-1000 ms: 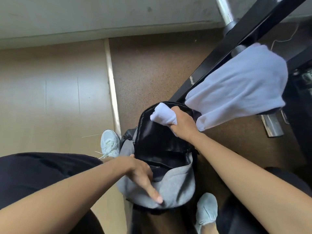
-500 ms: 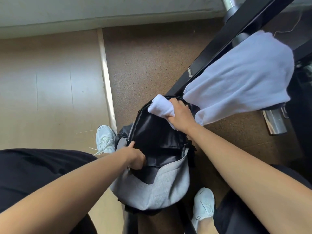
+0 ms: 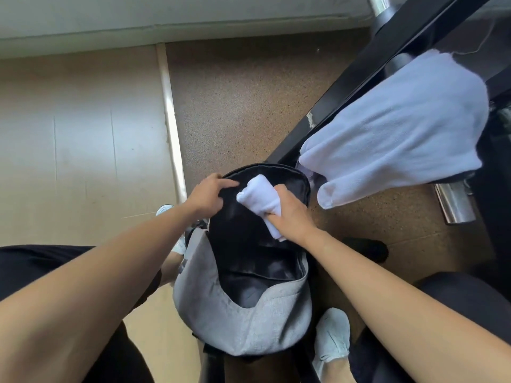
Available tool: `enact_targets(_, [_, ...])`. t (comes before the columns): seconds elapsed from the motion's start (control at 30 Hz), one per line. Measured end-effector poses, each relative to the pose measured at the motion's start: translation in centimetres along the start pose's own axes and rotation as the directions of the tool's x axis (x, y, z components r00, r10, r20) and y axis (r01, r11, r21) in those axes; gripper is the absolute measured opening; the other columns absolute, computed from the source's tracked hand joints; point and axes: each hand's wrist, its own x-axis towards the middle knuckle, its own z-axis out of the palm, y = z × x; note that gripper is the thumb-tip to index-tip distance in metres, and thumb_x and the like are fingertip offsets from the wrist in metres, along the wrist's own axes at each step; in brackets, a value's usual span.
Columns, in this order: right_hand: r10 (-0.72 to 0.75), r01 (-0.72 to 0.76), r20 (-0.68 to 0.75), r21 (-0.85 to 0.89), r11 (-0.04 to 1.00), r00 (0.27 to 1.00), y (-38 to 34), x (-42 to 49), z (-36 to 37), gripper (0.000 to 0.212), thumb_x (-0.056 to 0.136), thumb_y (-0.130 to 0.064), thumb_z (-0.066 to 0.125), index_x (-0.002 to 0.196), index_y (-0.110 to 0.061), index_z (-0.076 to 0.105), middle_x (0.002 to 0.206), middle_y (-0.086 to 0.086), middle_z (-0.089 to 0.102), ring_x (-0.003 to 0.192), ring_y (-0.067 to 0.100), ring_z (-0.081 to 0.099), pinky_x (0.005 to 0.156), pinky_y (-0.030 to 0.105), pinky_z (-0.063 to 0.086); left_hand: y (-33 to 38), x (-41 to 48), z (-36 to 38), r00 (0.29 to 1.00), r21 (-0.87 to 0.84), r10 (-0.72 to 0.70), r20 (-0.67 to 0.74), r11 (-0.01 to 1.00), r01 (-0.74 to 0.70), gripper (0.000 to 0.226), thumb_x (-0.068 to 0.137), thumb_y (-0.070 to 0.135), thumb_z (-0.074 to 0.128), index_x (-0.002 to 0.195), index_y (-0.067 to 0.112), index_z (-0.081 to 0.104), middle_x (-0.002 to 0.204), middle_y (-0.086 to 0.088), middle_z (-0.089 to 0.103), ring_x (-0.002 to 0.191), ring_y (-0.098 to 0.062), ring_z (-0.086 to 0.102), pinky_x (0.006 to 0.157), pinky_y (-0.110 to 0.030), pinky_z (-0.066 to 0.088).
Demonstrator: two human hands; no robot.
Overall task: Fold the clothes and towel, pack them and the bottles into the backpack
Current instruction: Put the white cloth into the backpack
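A grey backpack [image 3: 240,324] with a black lining stands open on the floor between my feet. My right hand [image 3: 290,217] grips a rolled white cloth [image 3: 261,203] over the bag's mouth. My left hand [image 3: 208,196] holds the far left rim of the opening, fingers curled over the edge. A larger white towel [image 3: 392,128] hangs over the edge of a black table at the upper right. No bottles show in this view.
A black table edge [image 3: 359,78] runs diagonally at the upper right, with a metal leg [image 3: 453,203] below it. My light shoes [image 3: 331,338] flank the bag on the brown floor. A pale wall panel and a strip lie to the left.
My left hand moved from the bag's near rim up to the far left rim. My right hand brought the rolled cloth lower, over the opening.
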Motion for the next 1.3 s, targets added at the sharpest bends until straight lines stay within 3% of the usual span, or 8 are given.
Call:
enact_targets(0.27, [-0.006, 0.113, 0.309, -0.330, 0.937, 0.951, 1.0, -0.7, 4.1, 0.054, 0.089, -0.021, 0.064, 0.136, -0.015, 0.037, 0.127, 0.013, 0.053, 0.114, 0.038, 0.057, 0.089, 0.049, 0.050, 0.9, 1.4, -0.9, 0.956, -0.355, -0.150, -0.253, 0.933, 0.053, 0.085, 0.081, -0.018, 0.037, 0.160, 0.015, 0.032, 0.133, -0.008, 0.039, 0.122, -0.021, 0.045, 0.096, -0.009, 0.028])
enact_targets(0.37, [0.046, 0.136, 0.397, -0.418, 0.898, 0.917, 2.4, -0.8, 4.7, 0.059, 0.092, -0.019, 0.064, 0.143, -0.014, 0.035, 0.133, 0.015, 0.051, 0.118, 0.040, 0.057, 0.092, 0.046, 0.048, 1.7, 1.7, -1.9, 0.958, -0.432, -0.170, -0.232, 0.900, 0.055, 0.089, 0.082, -0.018, 0.036, 0.162, 0.019, 0.026, 0.137, -0.001, 0.034, 0.127, -0.020, 0.041, 0.102, -0.016, 0.038])
enact_targets(0.57, [-0.112, 0.222, 0.319, -0.332, 0.917, 0.941, 3.2, -0.7, 5.3, 0.069, 0.092, -0.019, 0.064, 0.151, -0.023, 0.028, 0.138, 0.005, 0.049, 0.121, 0.032, 0.051, 0.098, 0.047, 0.044, 1.8, 2.2, -2.2, 0.979, -0.435, -0.141, -0.150, 0.898, 0.062, 0.095, 0.079, -0.020, 0.039, 0.162, 0.024, 0.026, 0.140, -0.004, 0.033, 0.134, -0.026, 0.040, 0.107, -0.028, 0.045])
enact_targets(0.7, [-0.033, 0.310, 0.472, -0.523, 0.794, 0.881, 3.5, -0.5, 6.5, 0.079, 0.094, -0.021, 0.065, 0.155, -0.028, 0.016, 0.141, 0.007, 0.052, 0.123, 0.033, 0.053, 0.096, 0.045, 0.041, 2.2, 2.2, -2.6, 0.984, -0.428, -0.095, -0.149, 0.904, 0.022, 0.093, 0.081, -0.023, 0.041, 0.161, 0.022, 0.028, 0.129, -0.003, 0.036, 0.116, -0.016, 0.047, 0.080, -0.005, 0.044])
enact_targets(0.83, [-0.180, 0.391, 0.427, -0.479, 0.786, 0.886, 3.1, -1.2, 7.5, 0.099, 0.092, -0.009, 0.060, 0.157, -0.043, -0.005, 0.150, 0.007, 0.039, 0.103, 0.036, 0.059, 0.080, 0.043, 0.044, 2.3, 2.7, -2.5, 0.991, -0.380, -0.026, -0.133, 0.924, -0.027, 0.095, 0.079, -0.022, 0.044, 0.158, 0.030, 0.035, 0.126, -0.004, 0.035, 0.109, -0.011, 0.045, 0.085, -0.004, 0.039])
enact_targets(0.97, [-0.214, 0.491, 0.542, -0.438, 0.753, 0.813, 3.1, -1.3, 7.4, 0.095, 0.088, 0.007, 0.051, 0.150, -0.055, 0.016, 0.162, 0.010, 0.007, 0.107, 0.040, 0.052, 0.081, 0.048, 0.049, 2.9, 3.8, -2.5, 0.981, -0.252, 0.132, -0.141, 0.954, -0.164, 0.091, 0.079, -0.021, 0.045, 0.154, 0.030, 0.043, 0.137, -0.007, 0.032, 0.126, -0.013, 0.036, 0.096, 0.006, 0.024])
enact_targets(1.1, [-0.104, 0.511, 0.642, -0.490, 0.706, 0.760, 4.0, 0.0, 7.9, 0.042, 0.102, -0.031, 0.046, 0.143, -0.032, 0.051, 0.145, 0.013, 0.043, 0.123, 0.040, 0.047, 0.093, 0.047, 0.039, 2.9, 5.3, -3.6, 0.989, -0.196, 0.116, -0.086, 0.972, -0.132, 0.094, 0.082, -0.022, 0.043, 0.162, 0.025, 0.026, 0.124, -0.003, 0.036, 0.116, -0.017, 0.042, 0.094, -0.007, 0.030])
enact_targets(1.3, [0.261, 0.316, 0.637, -0.645, 0.696, 0.725, 4.9, 1.2, 7.8, 0.064, 0.099, -0.035, 0.051, 0.158, -0.029, 0.025, 0.158, 0.014, 0.027, 0.141, 0.038, 0.033, 0.111, 0.047, 0.035, 2.3, 6.1, -5.3, 0.985, -0.215, 0.063, -0.162, 0.972, -0.098, 0.067, 0.091, -0.012, 0.054, 0.149, 0.021, 0.051, 0.137, -0.006, 0.057, 0.133, -0.022, 0.051, 0.117, -0.034, 0.035])
